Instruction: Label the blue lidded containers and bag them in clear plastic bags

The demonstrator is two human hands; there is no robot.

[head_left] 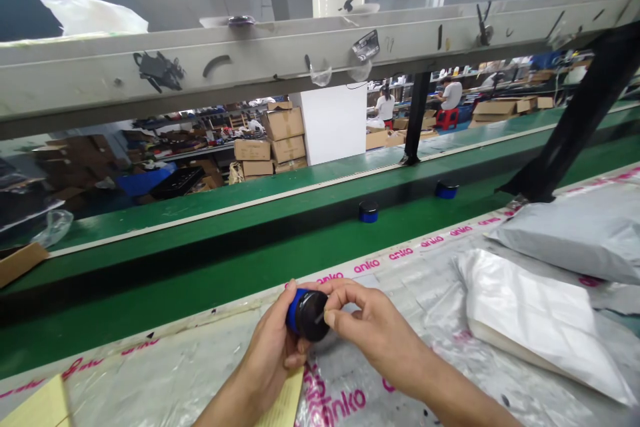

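A small round jar [296, 310] with a blue body and a shiny black lid [312, 316] is tilted toward the camera. My left hand [273, 347] wraps round its blue side and grips it. At the lid's right edge, the thumb and index finger of my right hand [367, 320] are pinched together; a thin grey streak shows on the lid by the fingertips, and I cannot make out what they hold, if anything. Below my left hand, a yellow paper sheet [286, 400] lies on the plastic-covered table [165, 373].
Two similar jars stand on the green conveyor belt [240, 263] ahead, a nearer jar [369, 212] and a farther jar [447, 190]. White packets [535, 320] and a grey bag [570, 233] lie at right. Another yellow sheet [43, 407] is at lower left. A black post [575, 113] slants up on the right.
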